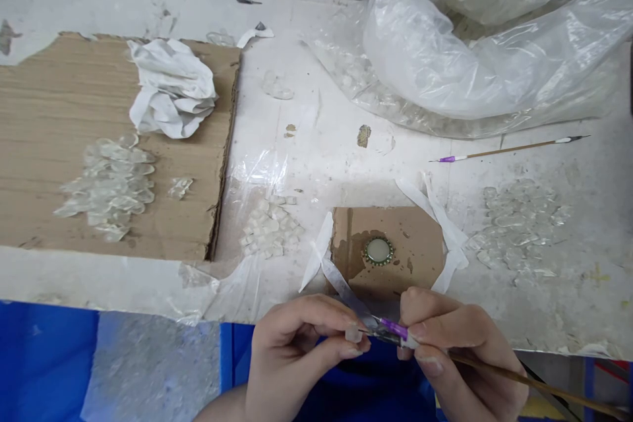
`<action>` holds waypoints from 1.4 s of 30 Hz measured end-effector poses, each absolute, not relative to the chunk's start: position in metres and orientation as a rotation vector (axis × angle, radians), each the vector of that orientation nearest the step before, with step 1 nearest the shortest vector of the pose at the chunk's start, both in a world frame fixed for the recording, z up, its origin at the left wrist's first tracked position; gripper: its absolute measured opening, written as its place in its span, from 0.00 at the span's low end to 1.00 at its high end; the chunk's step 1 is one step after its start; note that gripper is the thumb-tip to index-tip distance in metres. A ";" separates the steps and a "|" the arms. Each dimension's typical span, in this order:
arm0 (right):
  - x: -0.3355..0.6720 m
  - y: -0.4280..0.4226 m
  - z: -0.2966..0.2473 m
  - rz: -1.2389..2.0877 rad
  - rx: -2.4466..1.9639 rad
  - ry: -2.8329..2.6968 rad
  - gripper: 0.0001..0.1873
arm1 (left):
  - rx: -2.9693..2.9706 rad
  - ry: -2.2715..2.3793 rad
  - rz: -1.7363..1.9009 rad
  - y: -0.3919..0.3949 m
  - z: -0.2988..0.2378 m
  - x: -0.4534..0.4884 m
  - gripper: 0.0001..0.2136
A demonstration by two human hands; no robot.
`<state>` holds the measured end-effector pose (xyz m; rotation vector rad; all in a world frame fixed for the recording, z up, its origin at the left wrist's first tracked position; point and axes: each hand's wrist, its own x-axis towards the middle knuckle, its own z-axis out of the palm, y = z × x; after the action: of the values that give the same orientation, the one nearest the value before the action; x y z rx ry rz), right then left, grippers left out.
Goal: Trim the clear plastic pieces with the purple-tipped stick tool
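Between the thumb and fingers of my left hand (301,346) is a small translucent piece (353,333), squarish in outline. My right hand (455,349) pinches a thin wooden-handled needle tool (394,328) near its purple collar, with the handle running back to the lower right. Its fine tip meets or nearly meets the piece; exact contact cannot be made out. Just beyond my hands, a small cardboard pad (420,237) is held at its sides by white tape strips. On the pad lies a bottle cap (379,250) with a crimped rim, its pale inner side facing up.
Square translucent pieces (271,227) lie left of the pad, more clear pieces (524,227) to the right. A large cardboard sheet (39,145) bears crumpled white cloth (171,89) and clear pieces (113,184). Another purple-collared stick (514,148) lies below a big plastic bag (445,66).
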<state>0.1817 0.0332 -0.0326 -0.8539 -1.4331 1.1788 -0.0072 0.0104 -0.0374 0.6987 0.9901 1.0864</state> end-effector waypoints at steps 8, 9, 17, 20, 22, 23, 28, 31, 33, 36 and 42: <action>0.185 0.032 -0.033 1.187 -0.870 -1.441 0.10 | 0.770 1.026 1.139 0.013 -0.037 -0.006 0.12; 0.185 0.031 -0.032 1.187 -0.879 -1.443 0.10 | 0.785 1.040 1.154 0.015 -0.036 -0.004 0.10; 0.184 0.028 -0.032 1.168 -0.854 -1.436 0.09 | 0.887 1.097 1.233 0.023 -0.029 0.002 0.03; 0.187 0.027 -0.040 1.044 -0.946 -1.422 0.13 | 0.882 1.083 1.234 0.023 -0.029 0.001 0.04; 0.190 0.028 -0.046 0.899 -1.067 -1.460 0.16 | 0.865 1.065 1.236 0.023 -0.030 0.001 0.06; 0.191 0.030 -0.048 0.828 -1.127 -1.496 0.17 | 0.859 1.062 1.238 0.022 -0.031 0.001 0.06; 0.192 0.039 -0.051 0.698 -1.203 -1.691 0.16 | 0.879 1.068 1.248 0.020 -0.032 0.001 0.12; 0.189 0.034 -0.046 0.813 -1.114 -1.565 0.14 | 0.975 1.089 1.248 0.020 -0.033 -0.002 0.17; 0.187 0.029 -0.041 0.944 -1.006 -1.443 0.11 | 1.065 1.110 1.266 0.020 -0.033 -0.004 0.16; 0.183 0.027 -0.033 1.113 -0.872 -1.389 0.09 | 1.168 1.126 1.287 0.022 -0.033 -0.003 0.14; 0.181 0.032 -0.029 1.218 -0.848 -1.429 0.09 | 1.215 1.117 1.281 0.019 -0.034 -0.005 0.13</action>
<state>0.1812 0.0317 -0.0287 -0.8477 -1.4288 1.2177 -0.0049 0.0193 -0.0336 1.2148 1.1168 1.2808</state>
